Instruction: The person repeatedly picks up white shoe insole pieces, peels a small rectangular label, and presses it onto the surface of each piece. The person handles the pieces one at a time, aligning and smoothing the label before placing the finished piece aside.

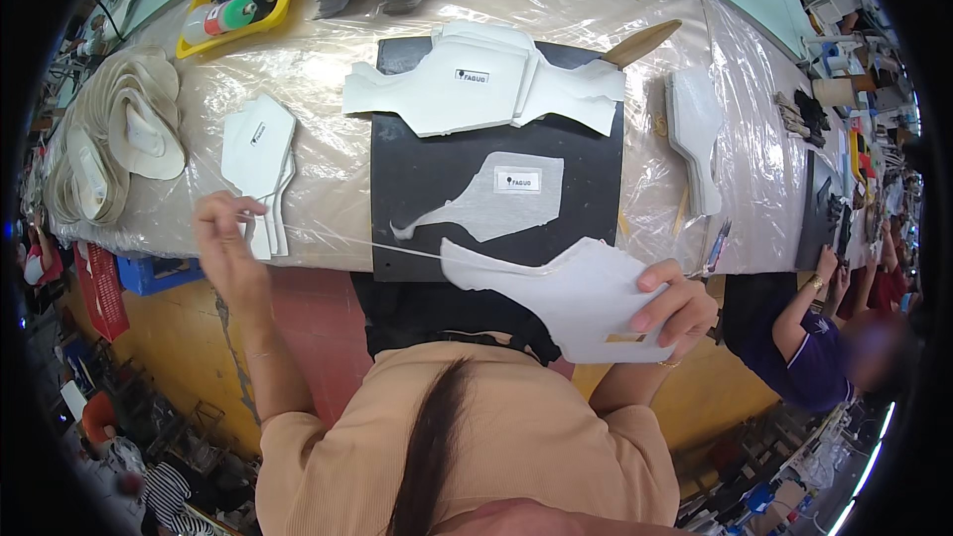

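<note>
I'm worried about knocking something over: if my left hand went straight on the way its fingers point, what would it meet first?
Probably the small stack of white pieces, whose lower end your left hand overlaps in view; the height between them is unclear.

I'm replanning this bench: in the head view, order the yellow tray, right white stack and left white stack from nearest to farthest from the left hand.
1. Left white stack, just beyond the left hand
2. Yellow tray, upper left
3. Right white stack, toward the right
</note>
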A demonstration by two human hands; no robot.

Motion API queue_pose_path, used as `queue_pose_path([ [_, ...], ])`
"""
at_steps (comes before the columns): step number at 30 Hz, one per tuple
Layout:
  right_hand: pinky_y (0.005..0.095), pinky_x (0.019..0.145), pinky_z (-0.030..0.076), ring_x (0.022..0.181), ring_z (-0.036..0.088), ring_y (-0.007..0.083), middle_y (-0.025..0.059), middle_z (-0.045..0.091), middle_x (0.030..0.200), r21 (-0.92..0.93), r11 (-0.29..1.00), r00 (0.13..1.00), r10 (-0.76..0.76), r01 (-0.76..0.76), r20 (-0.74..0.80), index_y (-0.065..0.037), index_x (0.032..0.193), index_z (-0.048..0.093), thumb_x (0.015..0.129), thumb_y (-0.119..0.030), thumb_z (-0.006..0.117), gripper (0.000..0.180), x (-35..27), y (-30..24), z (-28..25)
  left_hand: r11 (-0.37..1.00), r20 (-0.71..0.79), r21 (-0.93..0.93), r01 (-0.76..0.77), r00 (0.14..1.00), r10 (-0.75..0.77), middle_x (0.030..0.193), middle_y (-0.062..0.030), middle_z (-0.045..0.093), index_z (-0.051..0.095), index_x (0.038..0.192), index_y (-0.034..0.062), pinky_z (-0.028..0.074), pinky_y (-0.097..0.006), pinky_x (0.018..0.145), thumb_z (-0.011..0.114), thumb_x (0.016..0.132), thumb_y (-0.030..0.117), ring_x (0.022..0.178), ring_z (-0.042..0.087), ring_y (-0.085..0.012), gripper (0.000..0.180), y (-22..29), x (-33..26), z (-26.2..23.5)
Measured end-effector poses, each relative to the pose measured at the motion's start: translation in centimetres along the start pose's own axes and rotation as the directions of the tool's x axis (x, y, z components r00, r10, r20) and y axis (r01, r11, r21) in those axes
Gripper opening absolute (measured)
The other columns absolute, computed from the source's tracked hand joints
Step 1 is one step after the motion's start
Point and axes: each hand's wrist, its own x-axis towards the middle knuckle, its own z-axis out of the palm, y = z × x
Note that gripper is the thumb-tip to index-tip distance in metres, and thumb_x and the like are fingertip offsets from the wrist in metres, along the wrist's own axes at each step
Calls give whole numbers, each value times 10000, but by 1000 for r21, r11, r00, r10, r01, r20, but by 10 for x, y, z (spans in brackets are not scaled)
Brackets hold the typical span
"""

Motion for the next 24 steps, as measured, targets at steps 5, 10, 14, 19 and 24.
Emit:
queue_pose_path([
  [5, 446, 862, 525, 1011, 636, 413, 189, 741, 804, 10, 1000, 999, -24, 24, 25, -91, 585, 540, 745, -23, 783, 299, 8, 2, -5, 265, 66, -937, 229, 859, -508, 974, -67, 488, 481, 1038, 43, 462, -314, 783, 460, 1060, 118, 796, 530, -187, 81, -17, 13, -48],
  [10, 410, 800, 548, 943, 649, 407, 193, 734, 774, 15, 1000, 999, 21, -21, 46, -86, 561, 519, 799, -20, 736, 329, 10, 0, 0, 80, 232, -963, 257, 943, -239, 843, -38, 416, 449, 1054, 18, 361, -243, 571, 443, 1064, 86, 608, 355, -90, 69, -17, 15, -100],
  [14, 409, 796, 560, 926, 641, 408, 208, 723, 754, 231, 973, 996, 6, 14, -84, -89, 542, 503, 883, -64, 656, 374, 9, -3, 5, 777, -225, -629, -16, 961, -162, 789, -10, 395, 475, 945, 36, 302, -222, 570, 500, 1062, 137, 600, 298, -78, 156, -40, 33, -157],
  [19, 446, 817, 570, 941, 626, 417, 219, 708, 722, 402, 909, 981, -34, 111, -193, -92, 531, 499, 925, -60, 584, 404, 6, -2, 8, 988, -486, -52, 144, 861, -151, 875, -57, 500, 520, 990, 52, 377, -273, 670, 564, 1041, 256, 723, 423, -129, 214, -114, 28, -248],
  [24, 535, 966, 503, 992, 631, 428, 219, 723, 770, 390, 920, 998, 0, 24, -60, -96, 559, 531, 928, -80, 637, 384, 9, 1, -1, 362, -350, 719, 593, 759, -549, 1046, -147, 594, 543, 1147, 7, 440, -342, 817, 586, 1016, 357, 927, 548, -243, 376, -210, -37, -271],
])
